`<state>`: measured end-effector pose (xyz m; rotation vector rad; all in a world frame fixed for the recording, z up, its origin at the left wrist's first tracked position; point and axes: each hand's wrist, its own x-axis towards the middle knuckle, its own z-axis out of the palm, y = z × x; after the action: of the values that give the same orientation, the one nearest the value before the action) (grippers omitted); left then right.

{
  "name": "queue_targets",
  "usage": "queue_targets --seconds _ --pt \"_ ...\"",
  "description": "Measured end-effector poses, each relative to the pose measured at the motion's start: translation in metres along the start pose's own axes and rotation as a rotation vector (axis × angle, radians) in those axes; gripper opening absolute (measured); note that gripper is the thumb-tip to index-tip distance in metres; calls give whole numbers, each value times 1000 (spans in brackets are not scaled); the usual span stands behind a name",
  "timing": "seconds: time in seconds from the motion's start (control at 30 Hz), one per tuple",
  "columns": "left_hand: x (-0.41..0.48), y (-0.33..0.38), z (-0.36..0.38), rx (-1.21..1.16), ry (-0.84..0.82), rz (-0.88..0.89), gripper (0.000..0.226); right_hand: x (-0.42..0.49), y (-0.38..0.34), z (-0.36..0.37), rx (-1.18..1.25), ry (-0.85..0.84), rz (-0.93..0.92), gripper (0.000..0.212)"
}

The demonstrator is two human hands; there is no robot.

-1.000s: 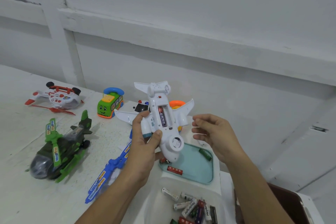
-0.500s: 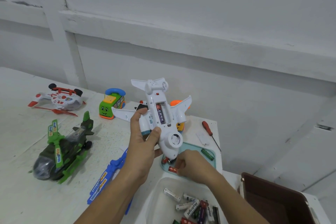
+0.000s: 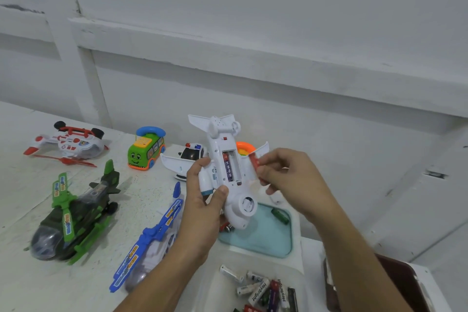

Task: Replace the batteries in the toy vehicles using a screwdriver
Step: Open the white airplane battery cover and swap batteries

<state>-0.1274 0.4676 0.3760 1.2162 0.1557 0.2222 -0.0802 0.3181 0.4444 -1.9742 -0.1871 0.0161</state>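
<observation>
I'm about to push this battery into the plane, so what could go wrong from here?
Polarity: the red battery pinched in the right hand could go in reversed; match it against the purple battery seated in the plane.
Grip: only the left hand holds the plane in the air, so pressing may twist or drop it.
Mix-up: loose batteries lie in the tray and bin; old ones could get reused.

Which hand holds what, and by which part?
Left hand grips the white toy plane by its fuselage, underside up. Right hand pinches a red battery by its lower end, beside the open battery compartment.
</observation>
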Motion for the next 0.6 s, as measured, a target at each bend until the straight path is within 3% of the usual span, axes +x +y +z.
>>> queue_targets --seconds 0.13,0.4,0.6 --pt "-6 4 9 30 -38 16 52 -2 -3 23 -235 70 -13 8" --pt "-7 9 9 2 -50 -6 51 -5 -1 48 -375 238 -174 6" --pt "-2 8 7 -76 -10 -19 51 -8 7 50 -402 203 -328 23"
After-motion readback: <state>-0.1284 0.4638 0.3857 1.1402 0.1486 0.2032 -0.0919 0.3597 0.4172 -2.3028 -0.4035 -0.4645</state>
